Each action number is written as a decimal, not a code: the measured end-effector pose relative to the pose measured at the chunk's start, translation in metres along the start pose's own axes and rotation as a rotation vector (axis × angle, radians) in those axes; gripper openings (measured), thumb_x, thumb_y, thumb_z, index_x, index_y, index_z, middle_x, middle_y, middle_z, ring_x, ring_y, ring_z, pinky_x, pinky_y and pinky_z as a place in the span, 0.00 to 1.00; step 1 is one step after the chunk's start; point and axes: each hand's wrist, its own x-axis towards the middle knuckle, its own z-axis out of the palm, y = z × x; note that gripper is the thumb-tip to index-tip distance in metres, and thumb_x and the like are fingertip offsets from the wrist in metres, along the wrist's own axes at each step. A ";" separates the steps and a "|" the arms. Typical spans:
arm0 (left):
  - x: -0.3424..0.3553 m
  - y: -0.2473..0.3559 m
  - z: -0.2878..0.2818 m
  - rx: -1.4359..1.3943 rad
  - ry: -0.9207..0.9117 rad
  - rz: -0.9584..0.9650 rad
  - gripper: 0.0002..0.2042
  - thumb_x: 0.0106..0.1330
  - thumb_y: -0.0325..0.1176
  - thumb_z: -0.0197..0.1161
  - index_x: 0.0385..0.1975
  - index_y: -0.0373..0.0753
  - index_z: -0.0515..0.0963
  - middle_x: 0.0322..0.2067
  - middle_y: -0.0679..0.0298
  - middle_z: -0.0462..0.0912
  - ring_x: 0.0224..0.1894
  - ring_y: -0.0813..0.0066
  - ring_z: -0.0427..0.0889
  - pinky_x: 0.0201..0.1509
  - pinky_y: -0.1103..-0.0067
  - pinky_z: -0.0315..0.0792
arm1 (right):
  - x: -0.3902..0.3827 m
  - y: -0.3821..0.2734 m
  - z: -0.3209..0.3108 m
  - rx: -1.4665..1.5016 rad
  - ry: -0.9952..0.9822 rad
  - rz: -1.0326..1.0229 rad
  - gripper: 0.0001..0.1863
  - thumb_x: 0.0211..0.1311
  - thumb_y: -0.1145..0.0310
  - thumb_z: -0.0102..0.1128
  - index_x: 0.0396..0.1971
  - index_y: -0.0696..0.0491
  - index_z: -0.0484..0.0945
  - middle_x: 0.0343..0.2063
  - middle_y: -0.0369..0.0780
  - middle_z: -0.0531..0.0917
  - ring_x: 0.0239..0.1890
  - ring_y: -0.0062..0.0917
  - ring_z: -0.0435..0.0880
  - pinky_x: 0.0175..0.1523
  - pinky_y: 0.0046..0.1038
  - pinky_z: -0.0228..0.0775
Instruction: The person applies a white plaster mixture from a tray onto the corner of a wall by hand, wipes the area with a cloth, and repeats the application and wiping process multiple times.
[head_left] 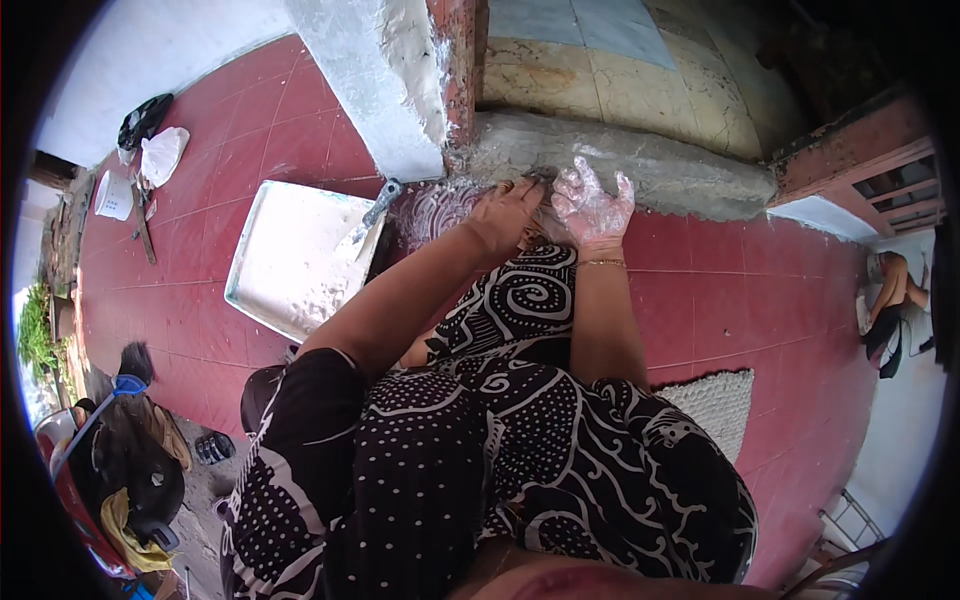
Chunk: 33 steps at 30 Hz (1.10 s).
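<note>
My left hand [503, 212] is at the foot of a rough grey cement sill, its fingers curled around something dark and small that I cannot make out. Beside it, my right hand [592, 208] is turned palm up, coated in white paste, with its fingers apart and nothing in them. Left of my hands stands a square tub [245, 235] filled with creamy white paste. A putty knife [374, 210] rests across the tub's right edge, its blade over the paste. White smears [425, 213] cover the red floor between the tub and my left hand.
The cement sill [650, 175] runs across a doorway, with a peeling wooden post [457, 80] at its left. A white bucket [115, 196] and a white plastic bag [163, 156] lie far left. A woven mat [715, 405] is at right; a broom [135, 365] stands lower left.
</note>
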 end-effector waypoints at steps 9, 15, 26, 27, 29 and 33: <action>0.037 -0.010 0.004 0.024 -0.429 -0.254 0.31 0.57 0.46 0.63 0.60 0.45 0.64 0.54 0.51 0.75 0.55 0.54 0.76 0.59 0.65 0.69 | 0.018 -0.003 -0.001 0.031 0.067 -0.038 0.38 0.53 0.41 0.52 0.53 0.60 0.67 0.31 0.41 0.69 0.32 0.32 0.66 0.38 0.32 0.62; -0.003 -0.012 -0.055 -0.166 0.038 -0.362 0.17 0.58 0.44 0.61 0.35 0.33 0.77 0.35 0.51 0.83 0.37 0.54 0.83 0.42 0.66 0.75 | 0.015 -0.024 -0.016 0.130 0.116 -0.177 0.43 0.47 0.41 0.61 0.59 0.54 0.64 0.40 0.48 0.75 0.37 0.37 0.72 0.40 0.36 0.66; -0.026 0.068 -0.241 -1.776 0.463 0.129 0.12 0.66 0.34 0.57 0.42 0.31 0.72 0.38 0.60 0.79 0.39 0.70 0.78 0.44 0.75 0.72 | 0.005 -0.021 -0.023 0.099 0.308 -0.242 0.43 0.46 0.36 0.55 0.56 0.53 0.69 0.36 0.43 0.78 0.30 0.35 0.74 0.36 0.34 0.64; -0.029 0.080 -0.256 -1.496 0.565 0.159 0.13 0.66 0.34 0.57 0.43 0.31 0.71 0.39 0.58 0.78 0.41 0.68 0.77 0.46 0.74 0.71 | 0.004 -0.020 -0.024 0.004 0.343 -0.243 0.43 0.46 0.34 0.53 0.56 0.52 0.70 0.35 0.42 0.78 0.28 0.33 0.73 0.36 0.33 0.63; -0.033 0.101 -0.282 -0.937 0.729 0.357 0.14 0.66 0.35 0.58 0.44 0.30 0.70 0.43 0.55 0.76 0.45 0.62 0.75 0.49 0.70 0.68 | 0.005 -0.019 -0.025 0.031 0.314 -0.238 0.43 0.46 0.34 0.52 0.54 0.53 0.71 0.35 0.41 0.78 0.27 0.31 0.72 0.34 0.32 0.62; -0.022 0.132 -0.320 -0.105 1.015 0.471 0.18 0.61 0.31 0.58 0.48 0.27 0.68 0.44 0.44 0.72 0.46 0.43 0.70 0.52 0.61 0.63 | 0.006 -0.015 -0.023 -0.019 0.398 -0.221 0.42 0.46 0.33 0.51 0.50 0.55 0.73 0.35 0.43 0.78 0.29 0.30 0.74 0.35 0.32 0.65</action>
